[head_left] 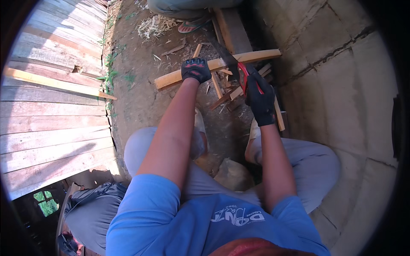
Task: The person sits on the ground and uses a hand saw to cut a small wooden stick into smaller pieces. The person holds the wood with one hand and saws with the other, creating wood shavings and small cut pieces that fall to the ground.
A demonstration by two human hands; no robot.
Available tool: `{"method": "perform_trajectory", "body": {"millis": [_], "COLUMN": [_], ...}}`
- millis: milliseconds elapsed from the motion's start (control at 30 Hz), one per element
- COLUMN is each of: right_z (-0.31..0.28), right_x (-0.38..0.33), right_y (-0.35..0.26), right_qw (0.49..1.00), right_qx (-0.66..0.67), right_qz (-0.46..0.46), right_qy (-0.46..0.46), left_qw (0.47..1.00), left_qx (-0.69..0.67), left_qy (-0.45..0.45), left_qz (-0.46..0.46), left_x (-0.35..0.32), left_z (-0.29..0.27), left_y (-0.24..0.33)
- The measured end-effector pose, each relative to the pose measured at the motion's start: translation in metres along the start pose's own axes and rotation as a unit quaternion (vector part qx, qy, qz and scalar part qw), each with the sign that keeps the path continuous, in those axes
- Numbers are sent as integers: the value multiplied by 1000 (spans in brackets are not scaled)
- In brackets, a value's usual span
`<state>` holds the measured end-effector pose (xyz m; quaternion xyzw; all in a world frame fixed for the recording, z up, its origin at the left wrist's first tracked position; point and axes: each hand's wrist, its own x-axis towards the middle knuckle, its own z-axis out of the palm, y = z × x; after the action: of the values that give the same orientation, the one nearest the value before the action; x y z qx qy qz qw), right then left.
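The saw [242, 74] is gripped by the closed right hand [260, 93], the plank [171, 78] by the curled left hand [196, 70]; severing appears unfinished, cut depth cannot be told.

White lettering [241, 216] is running across the blue shirt [188, 232], bodyward of the right hand [260, 98]. Small digits [229, 207] are accompanying it.

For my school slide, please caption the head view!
Left gloved hand grips a wooden beam; right gloved hand holds a red-handled saw across it.
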<state>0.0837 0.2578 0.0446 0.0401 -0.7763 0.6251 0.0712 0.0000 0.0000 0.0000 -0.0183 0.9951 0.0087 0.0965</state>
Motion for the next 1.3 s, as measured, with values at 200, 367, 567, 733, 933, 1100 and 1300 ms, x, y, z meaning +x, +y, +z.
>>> {"method": "perform_trajectory", "body": {"millis": [200, 367, 567, 733, 933, 1100, 1300], "right_z": [-31, -49, -77, -71, -52, -5, 55], "right_x": [-2, -14, -47, -58, -46, 2, 55], "right_y": [-29, -64, -96, -114, -95, -35, 6], "right_qw": [997, 993, 985, 986, 990, 993, 995], "right_qx": [-55, -87, -151, -139, -97, -111, -98], "right_qz": [-32, 39, 24, 45, 73, 0, 3], "right_qy": [-53, -74, -79, -76, -67, -40, -21], "left_qw": [1000, 1000, 1000, 1000, 999, 998, 999], "left_qx": [12, 11, -1, -7, -7, -8, -27], "left_qy": [6, 5, -3, 17, 38, 55, 25], "left_qz": [5, 7, 24, 19, 20, 28, 14], "left_x": [2, 0, 0, -1, -2, 0, -8], "left_z": [-6, -6, -4, -1, 5, 4, -2], "left_y": [5, 3, -3, -3, -6, -1, 4]}}
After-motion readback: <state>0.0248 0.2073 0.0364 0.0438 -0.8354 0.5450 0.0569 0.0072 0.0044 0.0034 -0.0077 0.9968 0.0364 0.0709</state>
